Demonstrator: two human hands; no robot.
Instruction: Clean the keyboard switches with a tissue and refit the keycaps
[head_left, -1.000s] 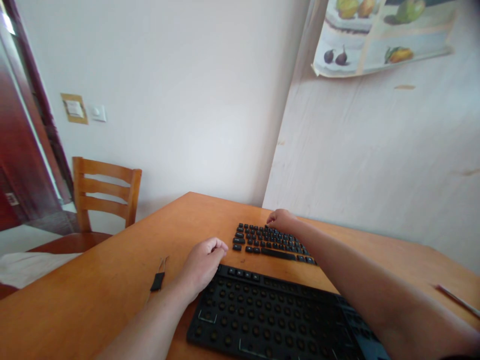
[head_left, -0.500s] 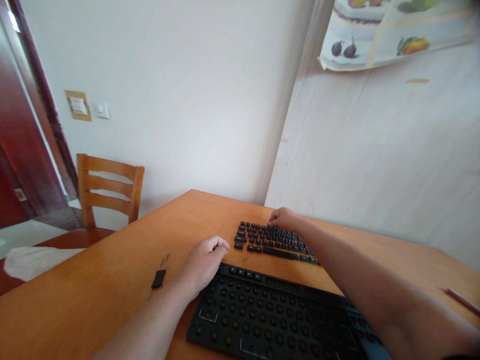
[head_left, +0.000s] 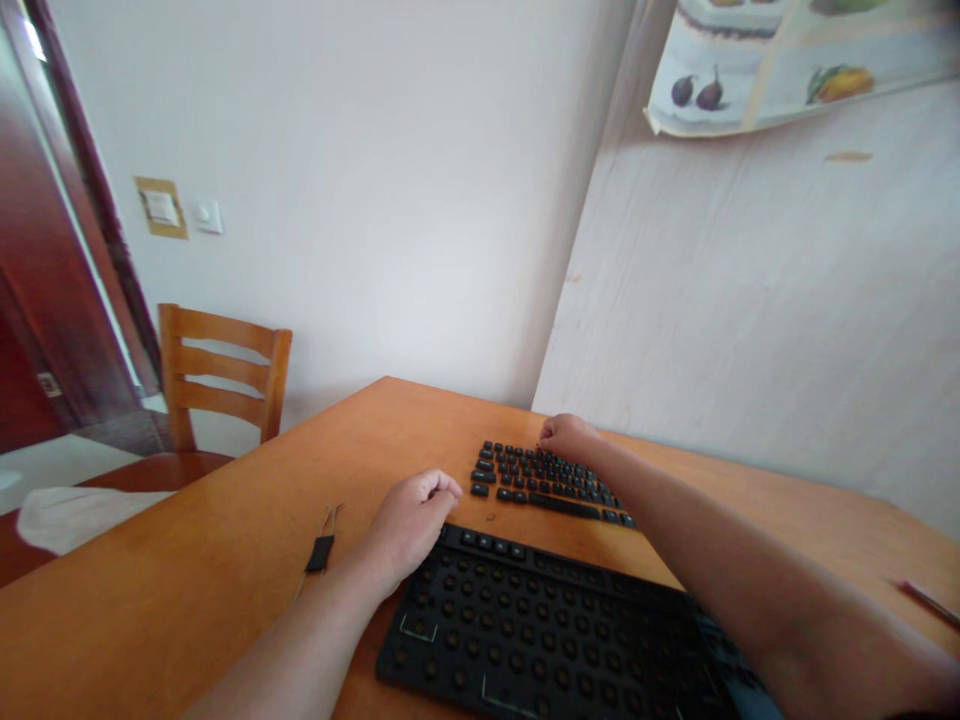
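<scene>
A black keyboard [head_left: 525,620] lies at the front of the table, most of its key positions bare and a few keys left along the top row. Behind it, loose black keycaps [head_left: 564,505] are laid out in rows. My right hand [head_left: 568,436] reaches over the far rows, its fingertips pinched at a keycap there. By the keyboard's upper left corner rests my left hand [head_left: 414,518], fingers curled together; whatever they may hold is hidden. My right forearm covers part of the keyboard and of the rows.
A black-handled wire tool [head_left: 320,553] lies on the wooden table [head_left: 247,530], left of my left hand. Toward the right edge is a thin pen-like stick [head_left: 928,601]. A wooden chair [head_left: 221,365] stands at the left, and walls border the table's back.
The view has shifted slightly, moving everything a little to the right. My right hand has barely moved over the keycaps, and my left hand stays by the keyboard's corner.
</scene>
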